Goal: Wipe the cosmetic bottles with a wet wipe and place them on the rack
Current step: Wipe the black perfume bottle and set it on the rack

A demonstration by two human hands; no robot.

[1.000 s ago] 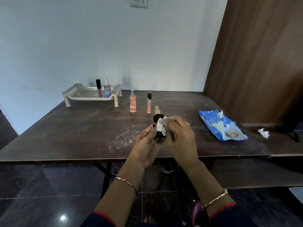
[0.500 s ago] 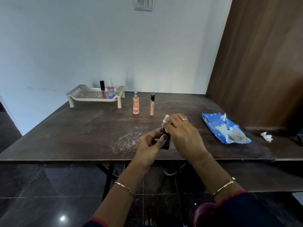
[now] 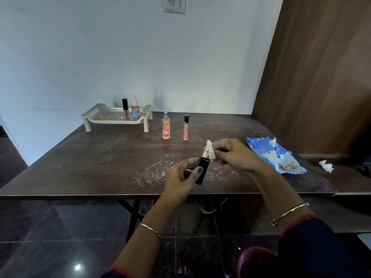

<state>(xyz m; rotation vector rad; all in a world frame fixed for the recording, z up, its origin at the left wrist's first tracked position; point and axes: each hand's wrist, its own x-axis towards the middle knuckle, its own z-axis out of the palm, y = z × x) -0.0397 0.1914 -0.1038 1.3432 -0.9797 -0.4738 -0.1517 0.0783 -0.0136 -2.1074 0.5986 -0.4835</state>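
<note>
Black bottle tilted, gold neck wrapped by white wipe

We see a dark table dusted with white specks near its middle. At twelve o'clock a switch plate sits on the wall; at two o'clock, a wood panel; at seven, glossy floor tiles.

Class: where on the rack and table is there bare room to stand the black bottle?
The rack is bare left of the lip gloss tube and spray bottle. The table is bare at left, in front of the rack. Crowded: the rack's right end, with the peach bottle and slim tube beside it.
</note>
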